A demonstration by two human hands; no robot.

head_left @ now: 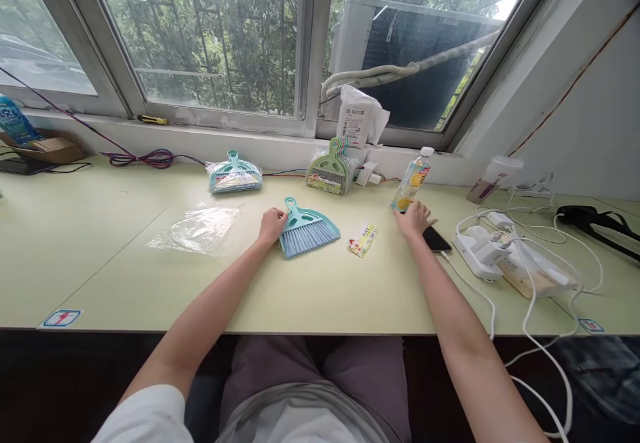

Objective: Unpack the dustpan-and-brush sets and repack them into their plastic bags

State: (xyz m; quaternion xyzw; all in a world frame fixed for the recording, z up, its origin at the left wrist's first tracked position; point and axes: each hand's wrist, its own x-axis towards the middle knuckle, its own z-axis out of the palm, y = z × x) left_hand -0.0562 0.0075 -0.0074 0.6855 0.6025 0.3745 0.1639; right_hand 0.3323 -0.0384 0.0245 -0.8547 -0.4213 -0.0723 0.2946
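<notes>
A light-blue dustpan with a grey-bristled brush [307, 233] nested in it lies on the table in front of me. My left hand [273, 225] is curled against its left edge, thumb toward the handle, gripping the rim. Off to the right, my right hand [414, 218] lies low on the table with its fingers apart, close to the foot of a drink bottle [413, 179]. Whether its fingertips touch the bottle I cannot tell. A black phone [436, 239] is partly hidden behind my right wrist. Between the hands lies a colourful label card [363, 240].
A clear plastic bag [200, 229] lies left of the dustpan. Wrapped blue [235, 175] and green [330, 169] dustpan sets stand along the back. At right are a power strip [477, 254], trailing white cables and a tissue pack [537, 276]. Windows rise behind.
</notes>
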